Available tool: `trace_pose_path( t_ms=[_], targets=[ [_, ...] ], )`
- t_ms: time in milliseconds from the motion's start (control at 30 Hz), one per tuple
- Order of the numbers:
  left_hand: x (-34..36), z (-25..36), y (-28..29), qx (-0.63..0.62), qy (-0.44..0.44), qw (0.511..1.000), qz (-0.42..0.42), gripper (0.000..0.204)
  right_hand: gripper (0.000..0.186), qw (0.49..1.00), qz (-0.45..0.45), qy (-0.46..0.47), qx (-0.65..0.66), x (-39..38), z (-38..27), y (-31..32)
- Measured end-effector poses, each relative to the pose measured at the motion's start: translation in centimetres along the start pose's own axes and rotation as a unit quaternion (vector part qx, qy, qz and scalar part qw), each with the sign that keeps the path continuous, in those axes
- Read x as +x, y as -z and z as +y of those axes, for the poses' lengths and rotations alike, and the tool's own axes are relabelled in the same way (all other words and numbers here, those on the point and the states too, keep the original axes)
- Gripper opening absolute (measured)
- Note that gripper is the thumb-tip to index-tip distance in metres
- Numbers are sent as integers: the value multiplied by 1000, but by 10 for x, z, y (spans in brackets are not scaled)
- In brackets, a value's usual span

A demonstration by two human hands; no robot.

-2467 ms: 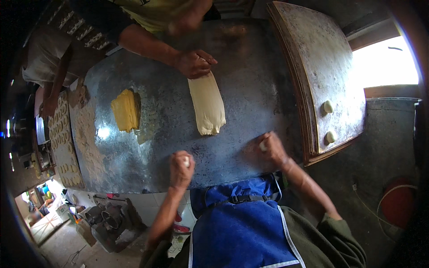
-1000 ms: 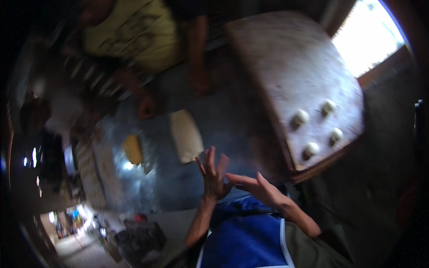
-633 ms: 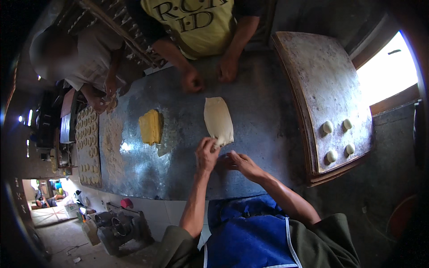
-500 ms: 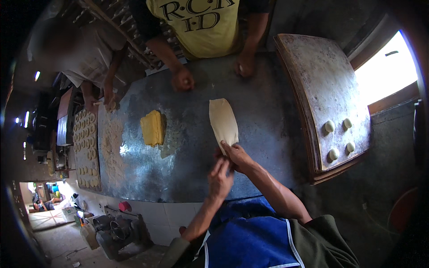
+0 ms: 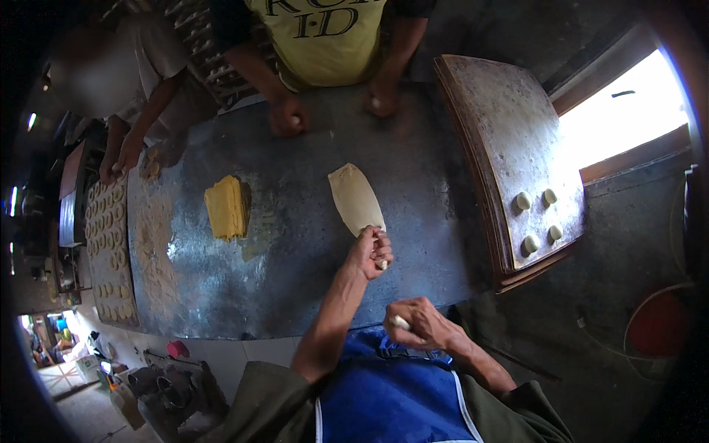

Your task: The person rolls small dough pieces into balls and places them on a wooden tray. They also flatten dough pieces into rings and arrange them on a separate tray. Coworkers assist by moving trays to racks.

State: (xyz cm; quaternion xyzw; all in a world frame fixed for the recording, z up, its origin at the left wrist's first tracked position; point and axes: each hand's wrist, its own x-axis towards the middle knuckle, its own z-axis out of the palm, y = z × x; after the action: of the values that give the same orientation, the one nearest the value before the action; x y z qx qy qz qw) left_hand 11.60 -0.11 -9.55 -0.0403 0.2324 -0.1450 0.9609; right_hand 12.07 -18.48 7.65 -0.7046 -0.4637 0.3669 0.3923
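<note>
A long flat sheet of pale dough [image 5: 353, 193] lies on the dark worktable [image 5: 295, 295], its far end spread out. My left hand [image 5: 369, 252] is closed round the sheet's near end, and a small knob of dough [image 5: 382, 263] pokes out of the fist. Close to my apron, off the table's near edge, my right hand [image 5: 425, 325] is closed on a small lump of dough [image 5: 400, 323], apart from the sheet. To the left of the sheet sits a yellow folded stack [image 5: 226, 208]; I cannot tell what it is made of.
Across the table a person in a yellow shirt [image 5: 325, 44] has both fists on the surface. At the far left another person's hands reach over a tray [image 5: 133, 292] of ring-shaped pieces. Stacked boards [image 5: 509, 125] on the right carry several dough balls [image 5: 532, 244].
My hands were together at the sheet's near end. My right hand has come away toward my body with a lump of dough; my left now grips the near end alone. The view has shifted slightly.
</note>
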Motion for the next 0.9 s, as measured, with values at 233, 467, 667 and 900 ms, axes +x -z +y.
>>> trace_pose_path(
  t_ms=[233, 467, 667, 900],
  targets=[
    [-59, -7, 17, 549, -138, 796, 214, 45, 44, 971, 39, 38, 231, 147, 35, -2],
    [-129, -39, -99, 752, -238, 595, -154, 19, 36, 991, -99, -19, 84, 193, 134, -80],
    [-168, -47, -49, 797, -471, 376, 33, 18, 31, 992, 106, 71, -19, 40, 130, -47],
    [-135, 39, -2, 805, -453, 104, 369, 57, 71, 889, 256, -60, -374, 12, 141, 18]
  ],
)
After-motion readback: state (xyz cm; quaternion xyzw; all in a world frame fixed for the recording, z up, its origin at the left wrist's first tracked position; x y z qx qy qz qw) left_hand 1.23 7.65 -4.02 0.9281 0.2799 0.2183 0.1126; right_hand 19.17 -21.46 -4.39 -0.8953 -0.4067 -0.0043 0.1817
